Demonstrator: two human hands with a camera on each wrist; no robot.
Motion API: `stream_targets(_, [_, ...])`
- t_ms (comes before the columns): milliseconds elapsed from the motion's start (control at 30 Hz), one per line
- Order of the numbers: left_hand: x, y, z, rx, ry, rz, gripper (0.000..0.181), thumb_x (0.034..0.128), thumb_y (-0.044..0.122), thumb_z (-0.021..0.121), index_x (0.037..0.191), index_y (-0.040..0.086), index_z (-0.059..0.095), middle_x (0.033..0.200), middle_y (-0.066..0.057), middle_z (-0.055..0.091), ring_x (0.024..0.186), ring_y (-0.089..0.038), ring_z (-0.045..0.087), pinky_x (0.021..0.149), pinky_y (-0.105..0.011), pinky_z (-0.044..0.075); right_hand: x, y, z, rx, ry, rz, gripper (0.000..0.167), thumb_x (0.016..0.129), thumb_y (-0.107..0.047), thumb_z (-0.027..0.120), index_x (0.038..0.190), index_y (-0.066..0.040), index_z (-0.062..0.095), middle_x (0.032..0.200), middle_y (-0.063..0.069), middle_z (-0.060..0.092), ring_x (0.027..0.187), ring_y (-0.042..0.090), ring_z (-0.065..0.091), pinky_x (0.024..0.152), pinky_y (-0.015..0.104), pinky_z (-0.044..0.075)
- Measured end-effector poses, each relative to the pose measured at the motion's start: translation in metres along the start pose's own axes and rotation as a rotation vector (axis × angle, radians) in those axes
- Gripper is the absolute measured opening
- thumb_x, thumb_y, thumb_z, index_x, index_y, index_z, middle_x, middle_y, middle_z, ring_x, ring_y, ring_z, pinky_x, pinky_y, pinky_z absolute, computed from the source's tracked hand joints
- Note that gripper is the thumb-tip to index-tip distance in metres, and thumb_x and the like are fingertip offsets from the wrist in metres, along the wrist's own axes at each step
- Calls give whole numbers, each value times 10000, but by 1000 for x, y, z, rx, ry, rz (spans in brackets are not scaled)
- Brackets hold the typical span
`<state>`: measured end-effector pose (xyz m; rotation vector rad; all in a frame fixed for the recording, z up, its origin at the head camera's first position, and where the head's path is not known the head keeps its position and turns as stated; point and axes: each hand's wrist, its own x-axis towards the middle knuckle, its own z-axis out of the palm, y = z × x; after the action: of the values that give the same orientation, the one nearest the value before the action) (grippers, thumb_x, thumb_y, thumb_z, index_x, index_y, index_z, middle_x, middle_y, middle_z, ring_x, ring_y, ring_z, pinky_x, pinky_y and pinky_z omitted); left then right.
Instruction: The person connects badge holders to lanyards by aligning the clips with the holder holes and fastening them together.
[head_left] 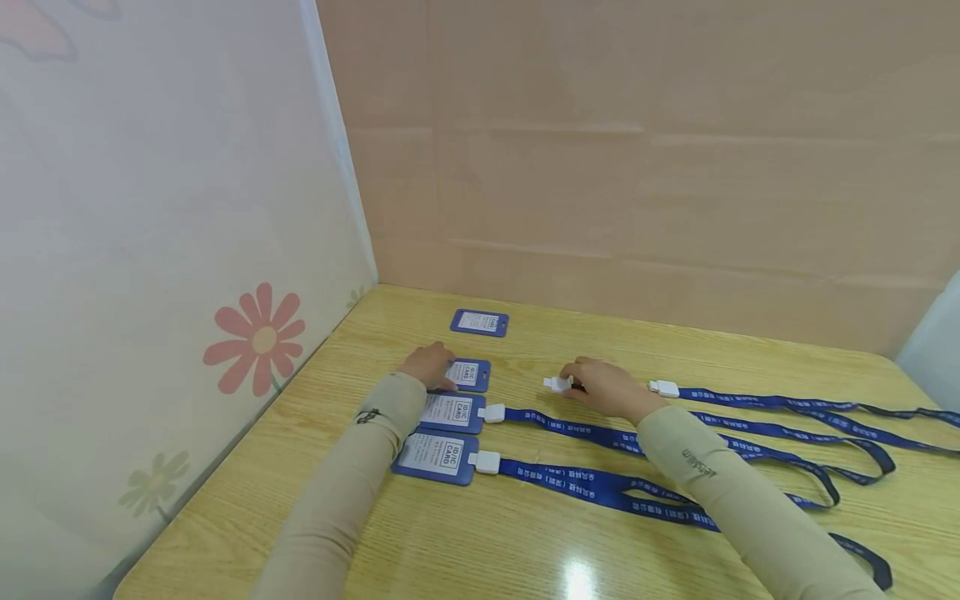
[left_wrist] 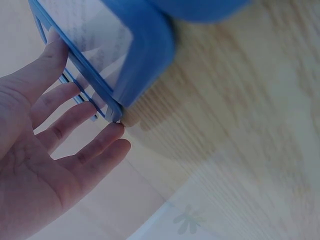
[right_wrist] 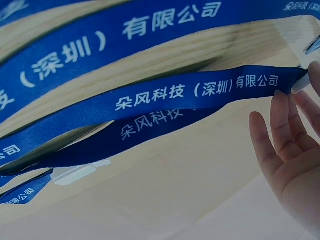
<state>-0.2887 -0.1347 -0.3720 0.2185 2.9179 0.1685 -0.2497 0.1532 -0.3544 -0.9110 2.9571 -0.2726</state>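
In the head view my left hand [head_left: 430, 367] grips the left end of a blue ID card holder [head_left: 472, 375], the third one up from the front. The left wrist view shows the thumb at the edge of the card holder [left_wrist: 112, 45] and the fingers along its side. My right hand [head_left: 606, 388] pinches a blue lanyard by its white plastic clip [head_left: 557, 384], a short gap to the right of that holder. The lanyard strap [right_wrist: 210, 92] with white lettering trails away from the fingers in the right wrist view.
Two card holders [head_left: 437, 456] [head_left: 454, 412] nearer the front meet white lanyard clips [head_left: 487, 462] [head_left: 493, 413]. A separate card holder [head_left: 480, 322] lies farther back. Another lanyard's clip [head_left: 664, 388] lies right of my right hand. Straps spread across the right of the wooden table [head_left: 420, 542]. Walls stand behind and left.
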Motion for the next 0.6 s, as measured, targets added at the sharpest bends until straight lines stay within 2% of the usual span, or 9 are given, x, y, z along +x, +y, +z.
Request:
stream_targets(233, [1,-1,1,7,2,2,565,778,287,746,1281,105,563,1250,-105,572,1156,-282,566,1025,-411,448,3,0,3,-3,0,1,285,886,-218,628,1112,-45,634,864,49,597,677,104,488,602,263,464])
stream_targets(467, [3,-2,1,50,23,55,575,769,290,752,1268,68,570,1256,-126,581,1156,-296,568,1022,-399,447,3,-2,4,1,-11,14,299,884,-238,631,1121,-56,631,866,39,595,681,101,499,601,269,468])
stream_targets(600, [4,-2,1,50,18,51,578,773,289,750,1274,68,564,1261,-130,575,1161,-300,566,1025,-398,446,4,-2,5,-1,-10,9,297,887,-228,628,1124,-50,628,877,50,600,688,106,508,611,282,478])
